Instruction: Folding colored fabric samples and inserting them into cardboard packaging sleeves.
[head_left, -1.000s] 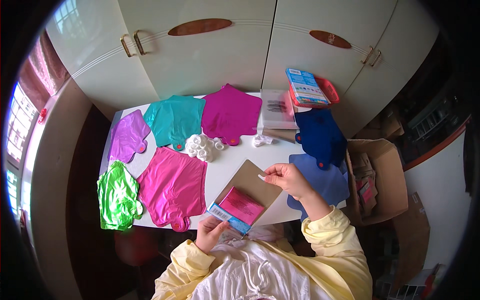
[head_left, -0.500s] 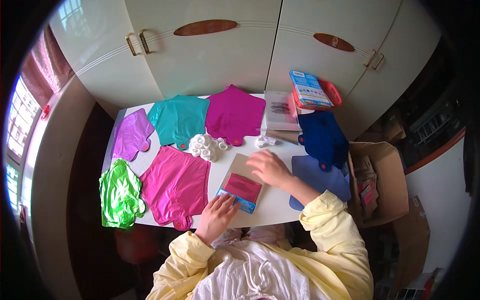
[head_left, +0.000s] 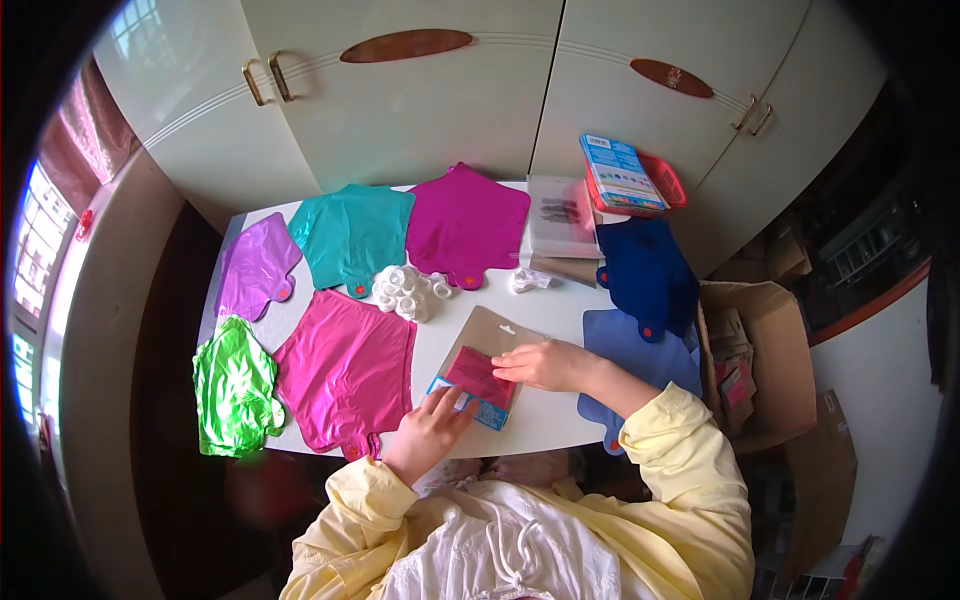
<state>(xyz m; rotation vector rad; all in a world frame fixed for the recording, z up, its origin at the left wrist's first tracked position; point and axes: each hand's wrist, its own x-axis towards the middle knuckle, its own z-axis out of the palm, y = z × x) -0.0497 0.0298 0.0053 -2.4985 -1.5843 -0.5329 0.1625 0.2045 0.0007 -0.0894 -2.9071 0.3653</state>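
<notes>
A flat clear-looking sleeve (head_left: 481, 332) with a hang hole at its far end lies in front of me, a blue printed strip (head_left: 487, 413) across its near end. On it rests a folded dark pink foil piece (head_left: 468, 371). My left hand (head_left: 432, 424) lies at the sleeve's near left corner, fingers spread over the blue strip and the foil's edge. My right hand (head_left: 540, 366) has its fingers stretched out, tips touching the foil's right side. Just left is a stack of large pink foil pieces (head_left: 345, 365). Beyond the sleeve sits a pile of white rings (head_left: 402, 292).
Purple (head_left: 258, 262), teal (head_left: 352, 237), magenta (head_left: 468, 222), green (head_left: 236, 385), navy (head_left: 645, 275) and pale blue foil stacks (head_left: 630, 350) ring the white table. A red basket (head_left: 672, 182) with printed cards stands far right, beside a plastic box (head_left: 562, 220). An open cardboard box (head_left: 775, 360) is at right.
My right hand has come down and nearer, from above the sleeve's far right side onto the folded foil. My left hand stays near the same corner.
</notes>
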